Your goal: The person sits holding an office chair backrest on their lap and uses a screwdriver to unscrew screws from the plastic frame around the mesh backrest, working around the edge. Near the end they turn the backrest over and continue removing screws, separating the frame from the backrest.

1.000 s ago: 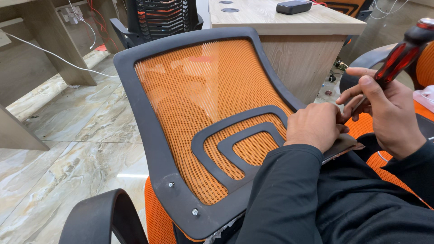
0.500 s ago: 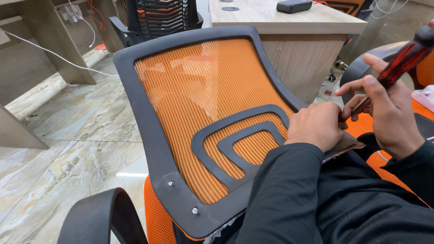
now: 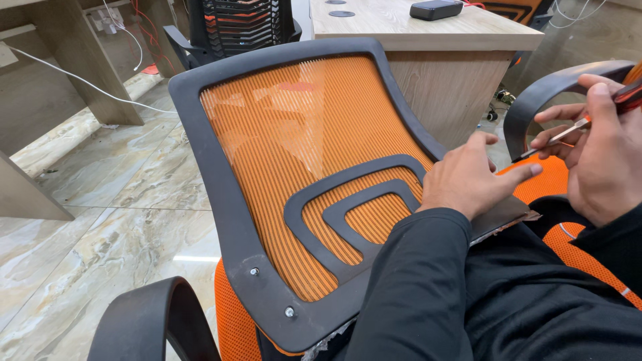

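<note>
Chair back (image 3: 287,154) braced for the screwdriver (image 3: 575,127)
Left hand (image 3: 471,177) flat, open on its right edge — right hand (image 3: 605,160) grips the screwdriver; keep the tip square.

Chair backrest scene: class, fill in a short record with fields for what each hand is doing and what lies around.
Left hand: rests flat on the lower edge of the orange mesh backrest, fingers spread.
Right hand: grips a screwdriver, red handle, shaft pointing left.
Backrest frame: black plastic, two screws near the bottom corner.
Behind: wooden desk with a dark box on top.
Floor: marble tiles.
</note>
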